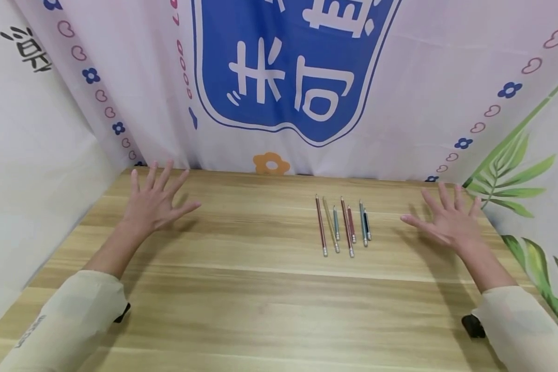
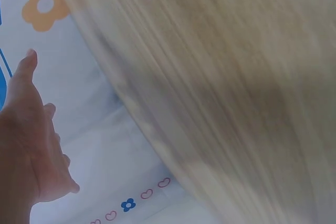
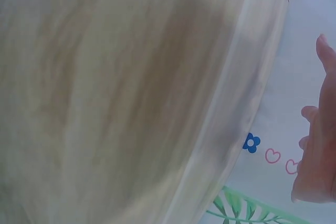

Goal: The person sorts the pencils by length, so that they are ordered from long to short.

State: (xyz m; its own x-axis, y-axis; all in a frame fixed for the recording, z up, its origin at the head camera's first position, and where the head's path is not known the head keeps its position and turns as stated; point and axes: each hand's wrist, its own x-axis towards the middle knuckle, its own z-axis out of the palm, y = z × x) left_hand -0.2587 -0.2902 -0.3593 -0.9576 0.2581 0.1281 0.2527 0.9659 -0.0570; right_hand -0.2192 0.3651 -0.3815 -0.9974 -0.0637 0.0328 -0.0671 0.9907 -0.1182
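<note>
In the head view my left hand (image 1: 152, 202) is spread over the far left of the wooden table, its fingers straight and holding nothing. Across from it, my right hand (image 1: 453, 222) is also spread wide at the right side, with nothing in it. Several pencils of different lengths lie between the hands, nearer the right one. Among them are a long dark red pencil (image 1: 321, 222), a yellowish pencil (image 1: 330, 223), a short light blue pencil (image 1: 336, 222) and a short black pencil (image 1: 367, 224). Their white eraser ends point toward me. Both wrist views show straight fingers too.
The wood-grain table (image 1: 260, 310) ends at a hanging cloth (image 1: 423, 77) with a blue sign and an orange flower. A white wall covering (image 1: 37, 155) stands on the left. On the right, a covering bears green leaves (image 1: 516, 191).
</note>
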